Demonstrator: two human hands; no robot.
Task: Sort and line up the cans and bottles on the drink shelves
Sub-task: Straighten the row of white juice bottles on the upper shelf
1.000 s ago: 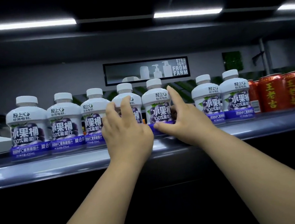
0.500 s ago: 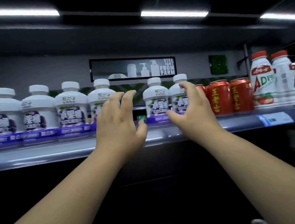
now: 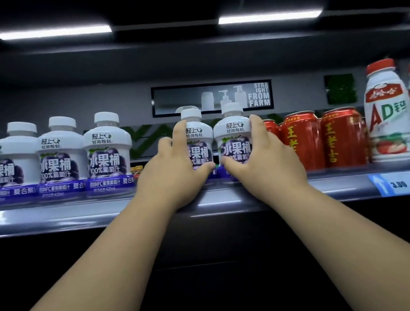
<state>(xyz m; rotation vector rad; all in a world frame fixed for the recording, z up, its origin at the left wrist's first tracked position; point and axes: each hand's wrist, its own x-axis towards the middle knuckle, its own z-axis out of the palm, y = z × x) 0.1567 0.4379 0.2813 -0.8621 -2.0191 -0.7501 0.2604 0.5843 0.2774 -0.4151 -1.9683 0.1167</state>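
Since half a second ago, both hands have been brought forward from open air in front of the shelf (image 3: 49,216) and closed onto two grape juice bottles. The left hand (image 3: 172,175) is wrapped around the left bottle (image 3: 196,140), fingers on its far left side and thumb across the label. The right hand (image 3: 265,162) is clasped around the right bottle (image 3: 235,135), fingers at its right flank, thumb on the front. The two bottles stand upright, touching each other, near the shelf's front edge. To the left of the held pair an open gap is left before a row of four grape juice bottles (image 3: 106,153). Just right of the pair, red cans (image 3: 302,141) are packed close, the right fingers nearly against the nearest can. Beyond the cans stands a white AD bottle (image 3: 387,113), above a price tag (image 3: 408,182) on the shelf lip.
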